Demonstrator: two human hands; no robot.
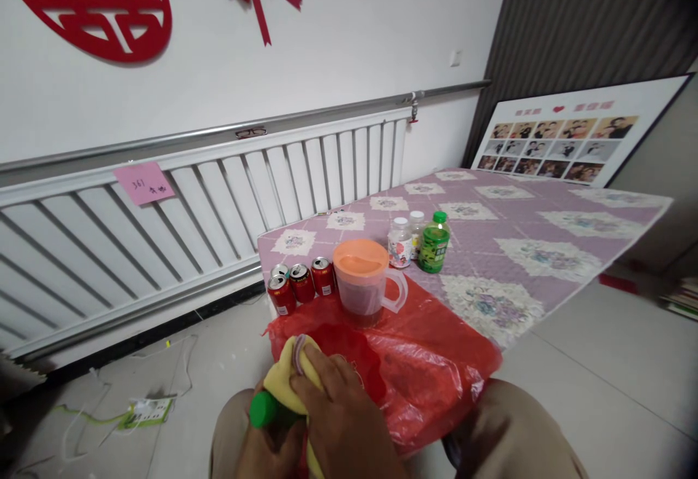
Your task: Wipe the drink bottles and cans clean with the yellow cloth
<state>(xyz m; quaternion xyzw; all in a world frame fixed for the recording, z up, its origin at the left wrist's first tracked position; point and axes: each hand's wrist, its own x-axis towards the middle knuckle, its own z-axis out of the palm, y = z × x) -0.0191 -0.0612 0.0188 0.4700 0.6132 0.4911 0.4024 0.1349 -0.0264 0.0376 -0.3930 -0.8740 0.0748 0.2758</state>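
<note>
My left hand (265, 453) is closed around a bottle with a green cap (263, 410), low in front of me. The bottle lies tilted with its cap toward the left, and most of its body is hidden by my hands and the cloth. In my right hand (343, 413) is a yellow towel (286, 377) with a purple-grey stripe, pressed against the bottle. Just beyond my hands sits a red scalloped dish (374, 366), partly covered by them, on a red plastic sheet (436, 363). A clear pitcher (360, 301) with an orange lid stands behind the dish.
Several red cans (302, 284) stand left of the pitcher. To its right are two clear white-capped bottles (400, 243) and a green bottle (434, 246). A purple floral cloth (463, 210) covers the table. A radiator (327, 170) runs behind; a power strip (150, 412) lies on the floor.
</note>
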